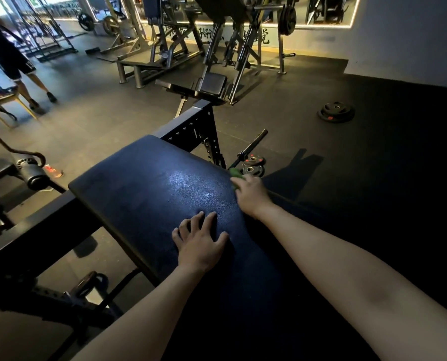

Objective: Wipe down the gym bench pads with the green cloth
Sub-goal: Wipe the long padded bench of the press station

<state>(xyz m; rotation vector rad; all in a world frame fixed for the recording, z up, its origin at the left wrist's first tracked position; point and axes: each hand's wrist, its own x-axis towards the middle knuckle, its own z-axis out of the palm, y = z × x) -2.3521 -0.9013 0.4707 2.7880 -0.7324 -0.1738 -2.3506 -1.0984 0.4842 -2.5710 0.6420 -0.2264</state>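
Left hand [200, 242] lies flat on the dark blue bench pad [152, 183], palm down, fingers spread and straight, near the pad's lower middle. Right hand [251, 195] sits at the pad's right edge, further up, with its fingers curled round the green cloth [234, 174]. Only a small bunch of the cloth shows past the knuckles, and it touches the pad's rim; the rest is hidden under the hand. Both forearms are bare and reach in from the bottom of the view.

The pad slopes and shines under the light in its middle. It is mounted on a black steel frame [191, 123] with rows of holes. On the rubber floor [373, 152] just beyond the right hand lie two small weight plates [253, 165] and the end of a barbell [252, 144]. A stack of larger plates [336, 112] lies well apart, to the right. Other machines stand before a lit mirror [321, 11] at the far wall. At the upper left a person in dark shorts [9, 56] is mid-stride beside a yellow-legged chair [6, 100].
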